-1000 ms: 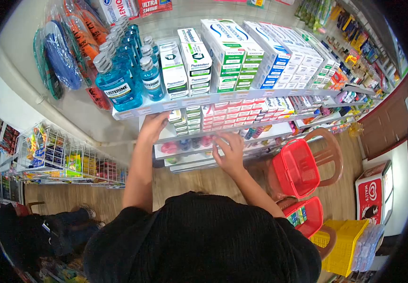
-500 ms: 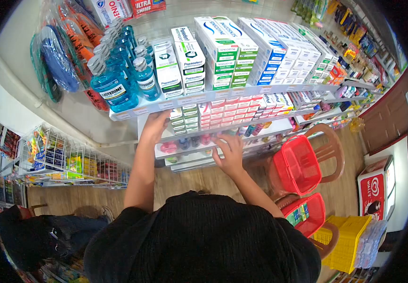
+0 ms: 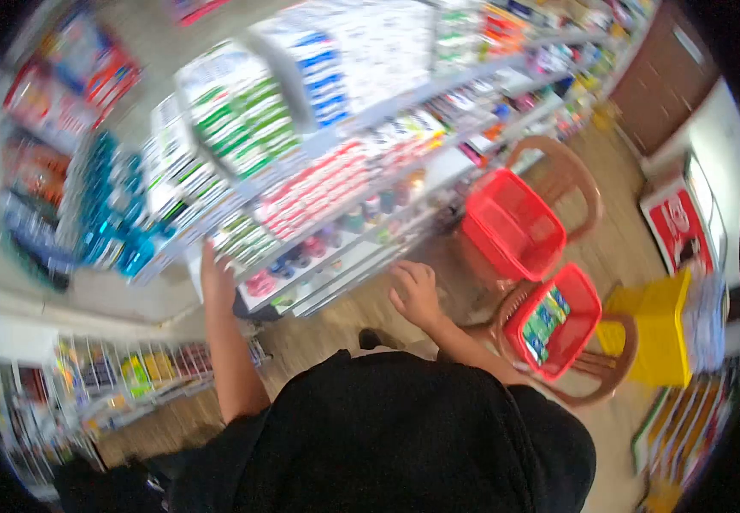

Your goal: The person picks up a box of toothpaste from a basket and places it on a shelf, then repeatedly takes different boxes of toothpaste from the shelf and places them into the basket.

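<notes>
My left hand [image 3: 218, 284] reaches up to the left end of the shelf unit, its fingers stretched out beside small green-and-white boxes [image 3: 246, 241] on the second shelf. Its fingertips are blurred and partly tucked under the upper shelf edge [image 3: 183, 239]. Just above stand blue mouthwash bottles [image 3: 112, 244] and larger toothpaste boxes [image 3: 241, 124]. My right hand [image 3: 418, 292] hangs in the air in front of the lower shelves, fingers loosely bent and apart, with nothing in it. Rows of pink-and-white boxes [image 3: 314, 192] fill the second shelf's middle.
Two red baskets sit on brown chairs to the right: the far basket [image 3: 500, 244] and the near basket [image 3: 590, 299], which holds green packs [image 3: 546, 325]. Beyond are a yellow crate [image 3: 643, 321] and a red freezer [image 3: 676, 227]. A wire rack [image 3: 130, 389] stands at left.
The view has swung to the right and blurred, so the shelves now slant. My left hand stays by the shelf end; my right hand now appears farther from the shelf, over the floor.
</notes>
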Tool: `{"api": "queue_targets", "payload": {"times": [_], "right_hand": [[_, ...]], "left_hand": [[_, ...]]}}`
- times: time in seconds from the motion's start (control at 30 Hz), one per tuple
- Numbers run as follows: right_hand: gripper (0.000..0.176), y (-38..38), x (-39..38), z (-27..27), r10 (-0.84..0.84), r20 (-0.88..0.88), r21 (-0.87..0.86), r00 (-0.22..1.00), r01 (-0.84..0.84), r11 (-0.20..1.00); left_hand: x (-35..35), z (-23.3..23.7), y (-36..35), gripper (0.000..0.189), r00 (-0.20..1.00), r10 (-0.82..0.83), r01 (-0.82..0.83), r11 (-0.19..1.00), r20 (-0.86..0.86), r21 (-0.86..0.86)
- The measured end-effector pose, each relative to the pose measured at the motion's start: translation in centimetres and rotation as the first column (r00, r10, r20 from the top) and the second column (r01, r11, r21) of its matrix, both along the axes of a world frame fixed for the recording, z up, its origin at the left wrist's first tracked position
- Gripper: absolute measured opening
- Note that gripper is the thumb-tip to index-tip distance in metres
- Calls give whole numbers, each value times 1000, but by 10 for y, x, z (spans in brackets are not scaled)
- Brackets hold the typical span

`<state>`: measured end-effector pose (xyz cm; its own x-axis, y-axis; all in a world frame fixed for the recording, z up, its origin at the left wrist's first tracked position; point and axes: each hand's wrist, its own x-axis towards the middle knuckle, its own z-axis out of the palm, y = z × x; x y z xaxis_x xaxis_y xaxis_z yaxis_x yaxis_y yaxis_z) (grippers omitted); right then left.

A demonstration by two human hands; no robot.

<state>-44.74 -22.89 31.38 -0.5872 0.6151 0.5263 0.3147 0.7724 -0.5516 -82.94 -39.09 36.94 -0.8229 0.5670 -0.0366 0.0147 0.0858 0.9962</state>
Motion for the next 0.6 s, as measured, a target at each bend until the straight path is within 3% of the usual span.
{"api": "queue_targets", "payload": {"times": [0.03,0.1,0.17,0.23,0.3,0.37,0.4,0.43,0.47,0.5,0.53,0.57,0.6], "right_hand": [[37,1,18,-9,-73,2,-15,997,73,997],[36,0,55,-28,-138,89,-138,986,149,979],[35,-3,95,-50,-258,145,-202,955,284,937],[34,-6,133,-74,-351,198,-263,915,395,880],[37,-11,176,-98,-460,291,-364,839,542,757],[38,-15,216,-119,-555,311,-422,771,635,647],[40,-18,236,-134,-614,325,-467,720,686,557],[42,-20,259,-160,-658,316,-477,684,714,513],[42,-22,279,-170,-678,321,-486,662,729,482],[41,-23,299,-177,-704,375,-506,603,770,389],[40,-22,317,-181,-722,429,-518,542,803,295],[36,-23,334,-188,-814,369,-480,449,842,247],[36,-21,354,-195,-823,376,-479,426,850,221]], "left_hand": [[13,-2,12,49,966,167,-194,973,199,126],[65,5,34,45,915,348,-399,857,205,326],[101,-20,41,42,859,502,-511,839,96,188],[130,-73,57,43,906,412,-423,871,96,250],[159,-153,61,39,974,215,-209,974,-77,84],[221,-211,80,36,980,-39,1,982,-196,-189],[259,-208,94,33,931,-80,151,973,356,-176],[293,-216,100,36,892,-449,439,837,48,-326],[323,-219,108,36,876,-479,466,818,49,-337],[352,-222,119,35,706,-661,692,569,254,-444],[382,-225,132,37,485,-738,845,255,469,-470],[411,-230,146,39,241,-704,907,-82,668,-414],[440,-235,160,39,221,-705,905,-109,674,-411]]}}
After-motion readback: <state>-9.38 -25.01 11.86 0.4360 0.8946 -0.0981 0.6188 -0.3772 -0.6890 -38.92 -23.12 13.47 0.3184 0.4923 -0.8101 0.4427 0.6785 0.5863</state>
